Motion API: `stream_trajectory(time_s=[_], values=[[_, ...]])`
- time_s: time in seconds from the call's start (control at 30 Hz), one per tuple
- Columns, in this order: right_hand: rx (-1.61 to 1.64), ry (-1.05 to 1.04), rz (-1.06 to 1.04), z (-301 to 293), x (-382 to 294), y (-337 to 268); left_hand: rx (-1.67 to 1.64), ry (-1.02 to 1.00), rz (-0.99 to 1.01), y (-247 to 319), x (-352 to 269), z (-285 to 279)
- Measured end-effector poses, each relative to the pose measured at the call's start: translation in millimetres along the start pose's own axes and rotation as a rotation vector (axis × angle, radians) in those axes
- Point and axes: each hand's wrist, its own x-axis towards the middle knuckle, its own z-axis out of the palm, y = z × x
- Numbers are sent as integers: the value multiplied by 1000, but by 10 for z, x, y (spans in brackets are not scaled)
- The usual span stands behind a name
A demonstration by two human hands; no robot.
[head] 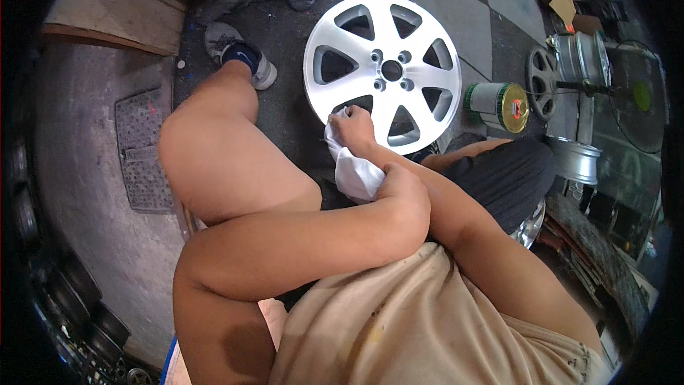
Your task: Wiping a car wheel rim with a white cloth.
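Note:
White fabric (359, 174) stretches between my two hands; whether it is a rag or a glove is unclear. Its upper end is pinched in my right hand (357, 127), over the near edge of a silver alloy wheel (386, 27). My left hand (402, 177) bends in below the right forearm, against the fabric's lower end. The fabric hides the left fingers, and I cannot tell whether they grip it or lie inside it. Face up, the wheel shows broad spokes, a round centre bore and bolt holes, between and beyond my feet.
A gold-lidded paint can (497, 107) stands right of the wheel. More rims, including a silver one (574, 159) and a grey one (541, 83), are at the right. My shoe (264, 72) rests left of the wheel. A metal floor plate (141, 155) lies further left.

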Motion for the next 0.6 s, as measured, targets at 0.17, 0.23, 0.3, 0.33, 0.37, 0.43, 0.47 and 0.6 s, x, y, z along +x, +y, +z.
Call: stream_trajectory(time_s=[0.17,0.23,0.3,0.33,0.37,0.43,0.47,0.6], values=[[83,-61,77,-25,17,-26,-8,-10,-26,2,11,14],[70,-62,74,-25,-10,-54,-14,-1,-46,0,9,34],[58,-54,71,-25,8,-16,-23,-11,-9,-7,17,-1],[68,-56,82,-24,38,35,-18,-10,-6,-4,26,-11],[78,-58,93,-22,73,84,-16,-9,-16,1,39,-14],[90,-69,87,-7,37,-11,-30,-14,-36,8,34,16],[103,-74,81,-2,13,-54,-16,-1,-49,3,20,31],[84,-47,80,8,56,45,-9,-21,-20,-3,38,3]])
